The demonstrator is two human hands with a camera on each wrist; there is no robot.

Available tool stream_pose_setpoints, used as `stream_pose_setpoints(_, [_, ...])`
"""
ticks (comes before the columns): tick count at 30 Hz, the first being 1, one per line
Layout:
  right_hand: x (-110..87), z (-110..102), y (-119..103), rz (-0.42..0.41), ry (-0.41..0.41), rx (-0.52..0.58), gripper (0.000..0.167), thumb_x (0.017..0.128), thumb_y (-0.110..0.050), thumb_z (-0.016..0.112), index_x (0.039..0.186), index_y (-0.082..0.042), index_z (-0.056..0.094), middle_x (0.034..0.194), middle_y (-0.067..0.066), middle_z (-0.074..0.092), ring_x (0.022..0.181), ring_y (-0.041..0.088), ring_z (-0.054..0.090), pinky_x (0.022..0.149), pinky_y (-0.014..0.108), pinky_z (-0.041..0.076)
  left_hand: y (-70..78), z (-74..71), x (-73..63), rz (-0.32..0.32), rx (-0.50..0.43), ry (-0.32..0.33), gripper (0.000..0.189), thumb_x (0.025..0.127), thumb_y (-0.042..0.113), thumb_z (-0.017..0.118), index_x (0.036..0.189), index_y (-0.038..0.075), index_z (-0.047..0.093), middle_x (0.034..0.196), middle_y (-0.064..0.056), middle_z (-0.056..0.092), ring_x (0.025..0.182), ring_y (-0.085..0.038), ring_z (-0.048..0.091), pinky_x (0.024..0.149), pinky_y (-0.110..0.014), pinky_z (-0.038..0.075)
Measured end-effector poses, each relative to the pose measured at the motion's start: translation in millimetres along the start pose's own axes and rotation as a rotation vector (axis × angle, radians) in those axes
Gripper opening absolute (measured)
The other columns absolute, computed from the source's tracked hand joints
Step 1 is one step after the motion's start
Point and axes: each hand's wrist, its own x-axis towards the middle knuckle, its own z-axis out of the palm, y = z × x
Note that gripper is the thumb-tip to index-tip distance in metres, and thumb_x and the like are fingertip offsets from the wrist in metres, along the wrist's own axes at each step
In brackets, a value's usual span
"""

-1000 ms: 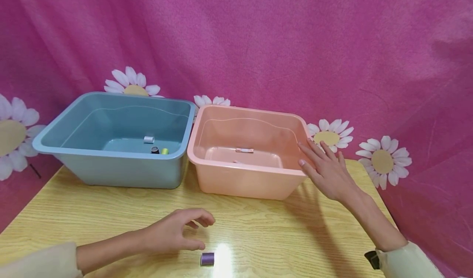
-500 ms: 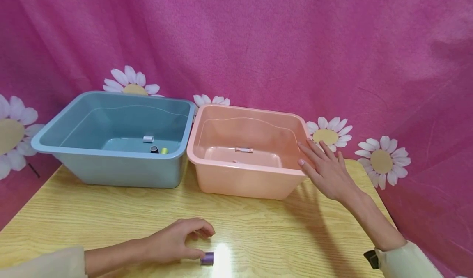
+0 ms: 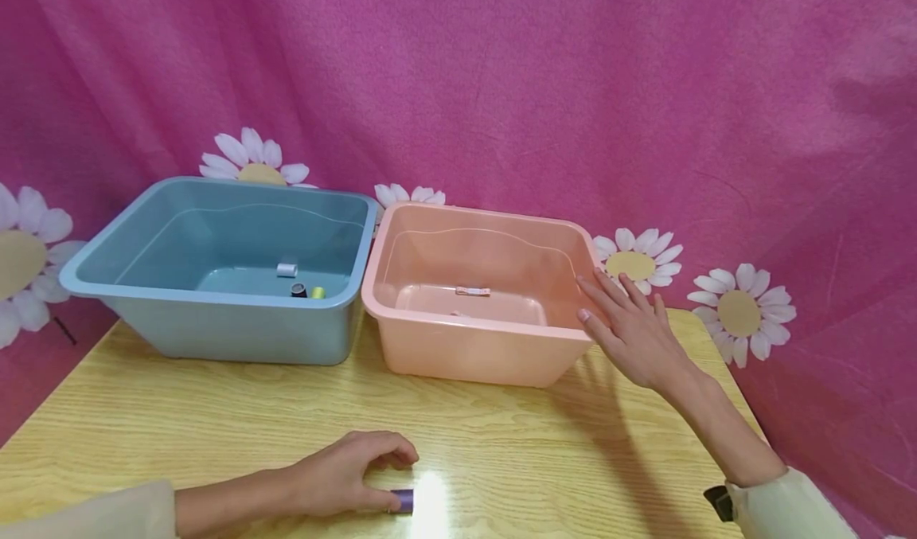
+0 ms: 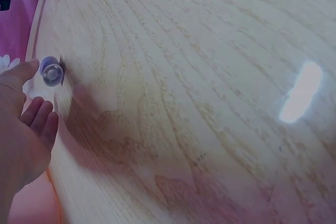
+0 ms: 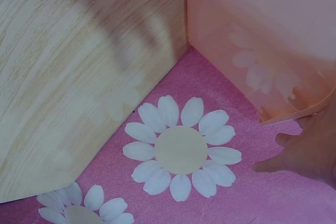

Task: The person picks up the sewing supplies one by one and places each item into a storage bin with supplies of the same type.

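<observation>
A purple thread spool [image 3: 406,501] lies on its side on the wooden table, near the front edge of the head view. My left hand [image 3: 337,475] is over the table beside it, with the thumb tip overlapping the spool's left end. The other left fingers arch forward, apart from the spool. In the left wrist view, the spool's round end [image 4: 52,75] shows close by the hand [image 4: 23,135]. My right hand [image 3: 637,336] has its fingers spread at the right rim of the pink basin [image 3: 473,356]; the right wrist view shows part of this hand [image 5: 310,150] under the rim.
Left of the pink basin stands a blue basin [image 3: 243,328]. Inside it lie a white spool [image 3: 287,270], a black spool [image 3: 298,290] and a yellow one [image 3: 318,293]. A small pale strip [image 3: 473,291] lies in the pink basin. A magenta flowered cloth [image 3: 501,85] hangs behind the table.
My left hand has lowered toward the front of the table, and its thumb has come to the purple spool. The right hand has stayed at the pink basin's rim.
</observation>
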Motion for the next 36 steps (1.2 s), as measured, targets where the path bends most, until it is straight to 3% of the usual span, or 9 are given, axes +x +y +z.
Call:
stream_pose_setpoints(10, [-0.9,1.0,0.0,-0.006,0.006,-0.001,0.057,0.105,-0.047,0.040,0.155,-0.020,0.037,0.163,0.010,0.023,0.147,0.043,0.012,0.103,0.079,0.004,-2.4,3.4,0.6,0.011,0.069,0.013,0.032,0.090,0.024,0.077,0.117,0.011,0.064,0.110,0.010,0.066,0.102,-0.004,0.061,0.085,-0.024,0.053])
stream_pose_setpoints(24, [-0.9,1.9,0.1,-0.014,0.011,-0.006,0.057,0.106,-0.046,0.039,0.155,-0.018,0.038,0.163,0.010,0.024,0.147,0.043,0.013,0.104,0.079,0.005,-0.8,4.3,0.3,0.036,0.167,-0.025,0.020,0.091,0.013,0.075,0.110,0.011,0.071,0.106,0.013,0.064,0.093,0.002,0.060,0.079,-0.019,0.053])
stream_pose_setpoints(31, [-0.5,1.1,0.0,-0.015,0.009,-0.005,0.057,0.106,-0.047,0.039,0.155,-0.018,0.038,0.163,0.010,0.023,0.147,0.044,0.013,0.104,0.079,0.004,-0.9,-1.4,1.9,0.125,0.281,-0.062,0.019,0.092,0.010,0.073,0.111,0.011,0.074,0.107,0.015,0.064,0.097,0.002,0.059,0.081,-0.020,0.052])
stream_pose_setpoints(36, [-0.2,0.5,0.1,-0.011,0.009,-0.008,0.057,0.106,-0.047,0.039,0.155,-0.019,0.037,0.163,0.010,0.023,0.147,0.044,0.013,0.104,0.079,0.004,-0.5,-3.8,2.7,0.136,0.301,-0.076,0.018,0.091,0.007,0.073,0.108,0.011,0.075,0.104,0.016,0.064,0.096,0.003,0.058,0.080,-0.019,0.051])
